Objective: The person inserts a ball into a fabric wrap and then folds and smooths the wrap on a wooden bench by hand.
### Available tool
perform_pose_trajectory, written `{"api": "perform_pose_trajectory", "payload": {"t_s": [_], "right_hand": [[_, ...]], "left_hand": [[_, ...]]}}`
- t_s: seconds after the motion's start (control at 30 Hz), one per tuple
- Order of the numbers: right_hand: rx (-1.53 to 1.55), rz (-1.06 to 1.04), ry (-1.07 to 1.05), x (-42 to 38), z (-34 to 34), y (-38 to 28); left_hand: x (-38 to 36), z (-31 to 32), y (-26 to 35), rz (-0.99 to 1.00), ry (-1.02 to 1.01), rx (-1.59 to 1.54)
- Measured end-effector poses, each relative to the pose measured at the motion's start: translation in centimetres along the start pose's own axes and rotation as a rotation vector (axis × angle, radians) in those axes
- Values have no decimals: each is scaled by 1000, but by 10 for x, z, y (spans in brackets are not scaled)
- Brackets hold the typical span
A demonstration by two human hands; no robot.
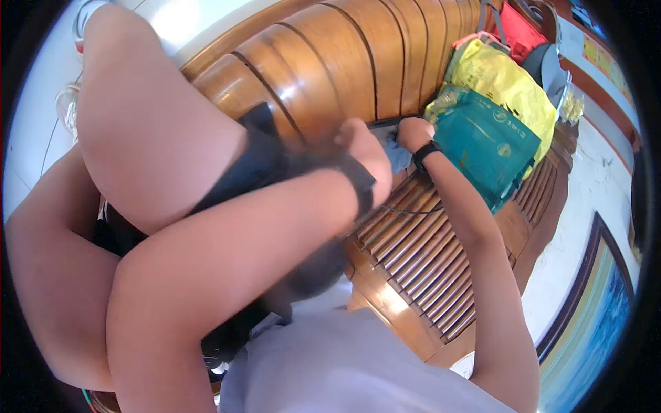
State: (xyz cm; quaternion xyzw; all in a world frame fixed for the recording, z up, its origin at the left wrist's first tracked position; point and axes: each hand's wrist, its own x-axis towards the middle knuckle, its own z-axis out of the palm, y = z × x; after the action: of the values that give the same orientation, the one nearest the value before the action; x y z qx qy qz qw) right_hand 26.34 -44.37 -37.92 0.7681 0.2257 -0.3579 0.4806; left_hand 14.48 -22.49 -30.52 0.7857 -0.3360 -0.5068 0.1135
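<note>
My left hand, with a dark band on its wrist, is smeared by motion at mid-view. Beside its fingers is a blurred dark shape; whether the hand holds it cannot be told. Farther right, my right hand wears a black watch and is closed, knuckles up, next to a teal bag. A blue-grey item with a dark edge lies against its fingers; what they grip is mostly hidden.
I sit on a slatted wooden bench with a curved wooden backrest. A yellow bag and a red bag stand beyond the teal one. A thin dark cable crosses the slats. A framed picture is at right.
</note>
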Motion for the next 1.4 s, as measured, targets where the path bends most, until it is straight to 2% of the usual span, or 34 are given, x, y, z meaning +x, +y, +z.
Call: {"api": "perform_pose_trajectory", "payload": {"t_s": [0.17, 0.23, 0.27, 0.37, 0.47, 0.53, 0.6, 0.63, 0.7, 0.8, 1.0, 1.1, 1.2, 1.4], "right_hand": [[-28, 25, -175, -7, 56, 4], [18, 117, -262, -2, 89, 4], [95, 166, -235, -4, 90, 2], [248, 243, -169, -20, 84, -8], [266, 154, -62, -21, 71, -19], [222, 115, 3, -28, 15, -32], [170, 63, -1, -11, -15, -29], [183, 8, 79, -2, -17, -24], [76, 21, -92, -13, -53, -29], [87, 39, -2, -14, -41, -27], [115, 93, -51, -11, -25, -24], [101, 192, -145, -4, -2, -16], [101, 181, -108, -5, 9, -17], [108, 150, -14, -9, -40, -25]], "left_hand": [[16, 12, 11, -44, 122, 161], [31, 17, 18, -67, 148, 194], [40, 18, 26, -81, 151, 204], [58, 19, 36, -112, 167, 227], [66, 23, 43, -130, 173, 286], [65, 24, 48, -125, 182, 331], [57, 24, 45, -112, 176, 337], [53, 24, 44, -111, 167, 323], [51, 23, 42, -112, 162, 312], [49, 22, 37, -103, 160, 287], [40, 19, 36, -81, 135, 290], [40, 17, 32, -82, 134, 298], [48, 19, 35, -87, 116, 273], [62, 16, 43, -100, 37, 302]]}}
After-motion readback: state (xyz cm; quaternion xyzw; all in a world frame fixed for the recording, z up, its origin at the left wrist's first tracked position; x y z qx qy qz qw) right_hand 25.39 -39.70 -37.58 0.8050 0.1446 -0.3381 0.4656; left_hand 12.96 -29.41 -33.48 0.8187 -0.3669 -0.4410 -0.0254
